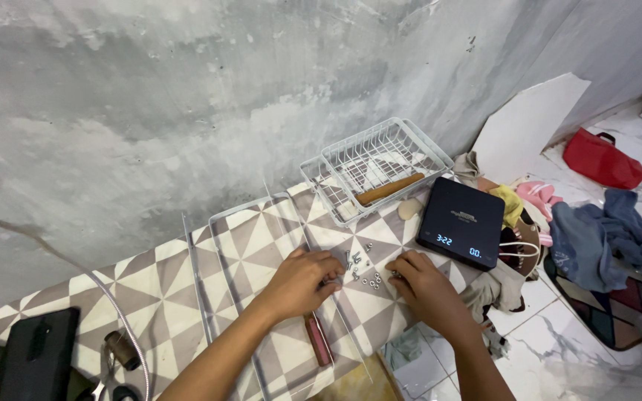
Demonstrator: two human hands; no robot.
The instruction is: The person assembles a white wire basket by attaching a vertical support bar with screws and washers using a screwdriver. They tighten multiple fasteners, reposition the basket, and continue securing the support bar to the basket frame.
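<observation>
Screws [365, 276] and small nuts lie scattered on the patterned board [157, 282], in the gap between the two hands. Nearest the camera, a pink-handled screwdriver [318, 340] rests on the board just below the left hand [300, 284]. That hand lies palm down with its fingers curled loosely over a thin white wire rod [336, 312], its fingertips touching the nearest bits of hardware; whether it pinches one of them I cannot tell. The right hand [423, 286] sits just beside the scatter, fingers bent and closed together at the tips, perhaps on a small metal piece, though the view is too small to be sure. At the near left edge lie a black phone [37, 356] and a small brown spool [122, 349], well apart from the hands. A white wire frame [221, 252] lies flat across the board under the left forearm. Just beyond the right hand stands a black digital scale [461, 221] with a lit display. Farther back, against the grey wall [187, 96], a white wire basket [373, 165] holds a wooden stick [389, 188]. On the floor to the right lie a heap of clothes [603, 234] and a red bag [603, 160].
</observation>
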